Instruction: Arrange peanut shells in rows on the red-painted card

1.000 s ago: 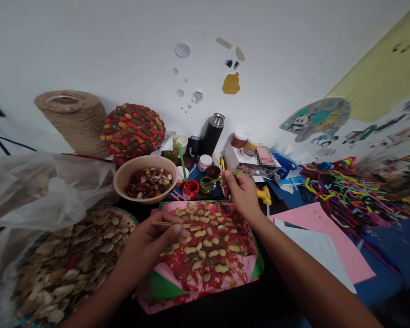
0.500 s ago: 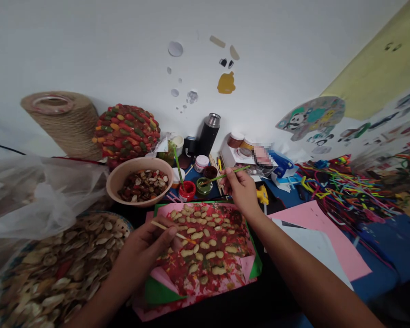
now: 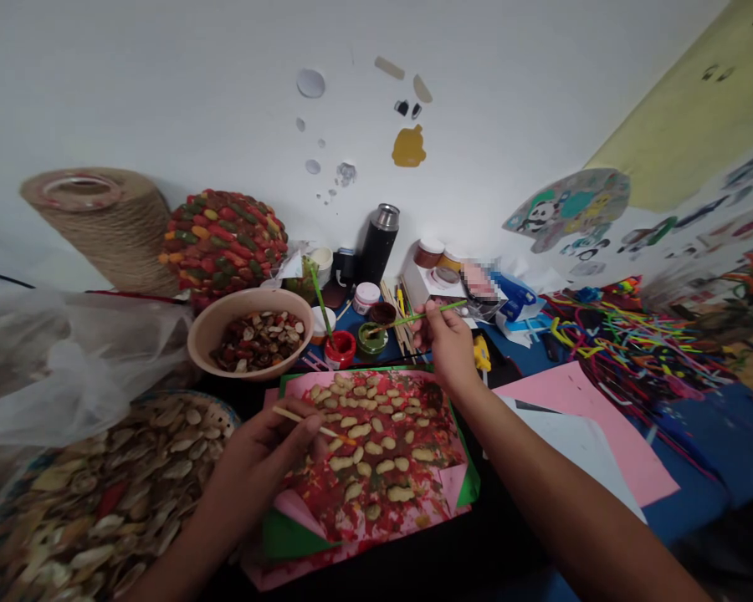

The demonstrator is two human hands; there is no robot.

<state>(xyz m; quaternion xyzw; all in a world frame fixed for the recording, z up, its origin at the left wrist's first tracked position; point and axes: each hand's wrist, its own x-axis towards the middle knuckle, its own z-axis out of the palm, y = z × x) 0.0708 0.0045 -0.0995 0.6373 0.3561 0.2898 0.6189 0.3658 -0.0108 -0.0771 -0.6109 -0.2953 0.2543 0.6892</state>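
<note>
My left hand (image 3: 276,447) is closed around a thin wooden paintbrush (image 3: 298,418) with an orange tip, held over the paint-smeared pink paper (image 3: 407,514). On that paper lie several unpainted peanut shells (image 3: 402,494). My right hand (image 3: 444,339) pinches a green-handled paintbrush (image 3: 414,318); its bristles are at the mouth of a jar of green paint (image 3: 372,341). Left of it stands a jar of red paint (image 3: 340,351) with another green-handled brush (image 3: 320,293) upright in it. Behind is a dark brown jar (image 3: 382,314).
At left are a bowl of painted shells (image 3: 201,355) and a basket of plain shells (image 3: 229,410). Behind stand a twine spool (image 3: 113,234), a painted shell-covered ball (image 3: 226,238) and a black thermos (image 3: 380,247). Colourful pipe cleaners (image 3: 640,343) and pink sheets (image 3: 640,451) lie at right.
The right hand's brush has shifted slightly and now lies flatter, its tip still at the green jar. My left hand keeps its brush over the paper. The whole view has moved slightly.
</note>
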